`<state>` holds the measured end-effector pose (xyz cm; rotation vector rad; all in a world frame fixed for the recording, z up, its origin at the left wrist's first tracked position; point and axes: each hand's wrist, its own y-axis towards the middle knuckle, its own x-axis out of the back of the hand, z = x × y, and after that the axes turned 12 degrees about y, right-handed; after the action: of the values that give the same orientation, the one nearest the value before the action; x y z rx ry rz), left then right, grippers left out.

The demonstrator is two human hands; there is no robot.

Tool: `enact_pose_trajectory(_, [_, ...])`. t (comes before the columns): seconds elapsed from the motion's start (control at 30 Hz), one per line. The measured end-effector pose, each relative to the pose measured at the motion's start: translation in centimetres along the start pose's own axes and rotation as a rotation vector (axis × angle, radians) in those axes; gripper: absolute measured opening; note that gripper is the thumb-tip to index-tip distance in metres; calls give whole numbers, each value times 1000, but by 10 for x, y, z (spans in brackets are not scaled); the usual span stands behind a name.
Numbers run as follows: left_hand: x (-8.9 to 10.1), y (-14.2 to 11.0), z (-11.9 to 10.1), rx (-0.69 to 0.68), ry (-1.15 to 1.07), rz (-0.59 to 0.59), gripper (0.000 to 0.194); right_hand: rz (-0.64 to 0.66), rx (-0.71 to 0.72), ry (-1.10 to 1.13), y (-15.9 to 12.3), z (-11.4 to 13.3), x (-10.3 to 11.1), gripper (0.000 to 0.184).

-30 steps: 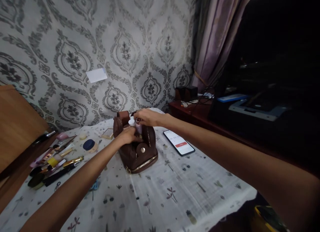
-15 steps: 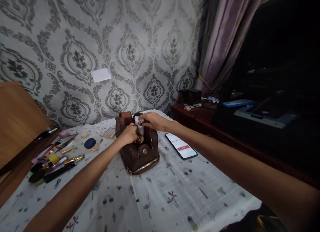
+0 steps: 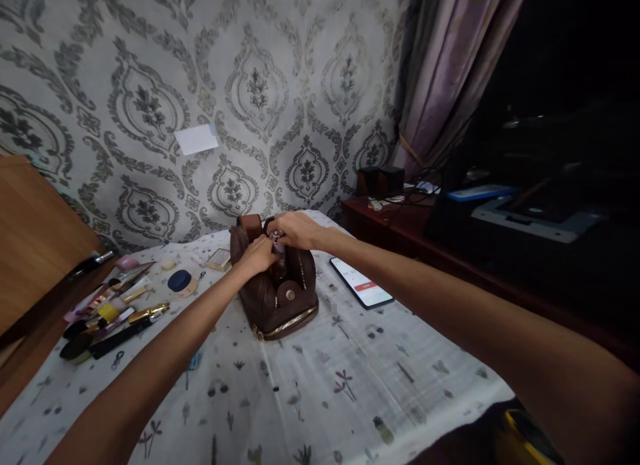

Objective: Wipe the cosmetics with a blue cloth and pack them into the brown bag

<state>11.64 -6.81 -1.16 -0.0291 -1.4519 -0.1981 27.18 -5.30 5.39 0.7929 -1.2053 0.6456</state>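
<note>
On the cloth stands a brown handbag (image 3: 253,308), its zipped mouth spread wide. A small bottle with a shiny rose-gold cap (image 3: 276,235) is upright in the opening. My right hand (image 3: 296,230) reaches in from the right, with its fingers closed around the cap end of this bottle. From the left, my left hand (image 3: 259,254) dips over the bag's rim; its fingers are bent beside the bottle, and their tips are partly hidden. Whether they hold anything is unclear. Deeper in the bag the contents are dark.
Makeup items, including a blue-lidded jar (image 3: 182,282), a black tube (image 3: 120,338) and a pale compact (image 3: 219,259), lie left of the bag. A phone (image 3: 363,285) lies to the right. Beyond it is a dark red table (image 3: 400,231) with cables.
My right hand has closed further over the bottle's cap. My left hand's fingers have shifted closer to the bottle, and the yellow bit near them is no longer visible. The view has tilted slightly.
</note>
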Motion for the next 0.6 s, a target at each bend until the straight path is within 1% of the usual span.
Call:
enact_pose_trajectory(0.17, [-3, 9, -2, 28, 17, -17, 31, -63, -4, 38, 2, -8, -5, 26])
enact_pose_trajectory(0.33, [-4, 12, 0, 6, 49, 51, 26, -19, -51, -4, 5, -4, -6, 27])
enact_pose_trajectory(0.5, [4, 15, 16, 3, 98, 127, 23, -2, -78, -32, 4, 1, -3, 28])
enact_pose_trajectory(0.6, [3, 18, 25, 6, 133, 176, 21, 0, -67, -39, 2, 0, -1, 27])
